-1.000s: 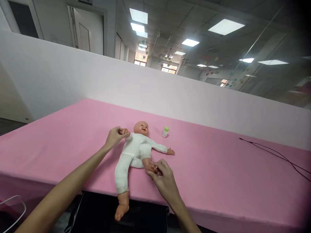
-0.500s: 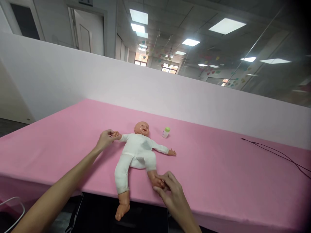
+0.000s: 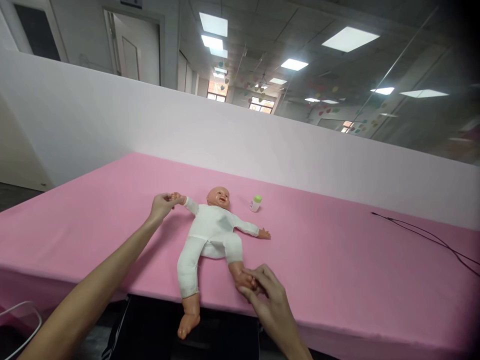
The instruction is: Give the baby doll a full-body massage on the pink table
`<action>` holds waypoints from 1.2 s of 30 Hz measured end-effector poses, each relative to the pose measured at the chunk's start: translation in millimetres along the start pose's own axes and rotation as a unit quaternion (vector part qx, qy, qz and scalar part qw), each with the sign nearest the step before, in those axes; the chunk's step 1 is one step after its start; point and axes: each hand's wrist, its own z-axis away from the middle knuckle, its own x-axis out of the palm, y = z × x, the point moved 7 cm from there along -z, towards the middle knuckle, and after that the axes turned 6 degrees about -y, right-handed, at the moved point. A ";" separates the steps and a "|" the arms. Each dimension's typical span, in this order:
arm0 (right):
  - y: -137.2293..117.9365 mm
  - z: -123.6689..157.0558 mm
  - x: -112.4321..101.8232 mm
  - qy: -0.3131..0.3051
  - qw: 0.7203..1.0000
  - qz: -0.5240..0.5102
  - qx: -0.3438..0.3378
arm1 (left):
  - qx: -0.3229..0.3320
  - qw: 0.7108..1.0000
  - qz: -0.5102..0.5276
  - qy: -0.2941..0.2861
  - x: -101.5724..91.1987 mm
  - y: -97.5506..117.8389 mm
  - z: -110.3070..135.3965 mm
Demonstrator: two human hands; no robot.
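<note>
Doll's hand: the left hand (image 3: pixel 161 207) is closing over the hand of the doll (image 3: pixel 212 232), hiding most of it.
Doll's foot: the right hand (image 3: pixel 272 300) is wrapping around the foot at 5 o'clock, hiding most of it.
Bottle: the print on the small bottle (image 3: pixel 255 204) is staying too small to read.
Floor: the black case (image 3: pixel 187 330) is running off the bottom edge at 6 o'clock, and the white wire (image 3: pixel 22 312) is getting cut off at 7 o'clock.
Cord: the dark cord (image 3: pixel 423 236) is running off the right edge at 3 o'clock.
Far room: the door sign (image 3: pixel 131 4) is getting cut off at 12 o'clock, and the hearts (image 3: pixel 326 92) are blurring at 1 o'clock.
</note>
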 end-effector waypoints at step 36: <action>-27.2 -19.8 -2.4 -0.056 0.998 0.020 -0.003 | 0.036 0.998 -0.045 -0.026 27.0 27.4 0.4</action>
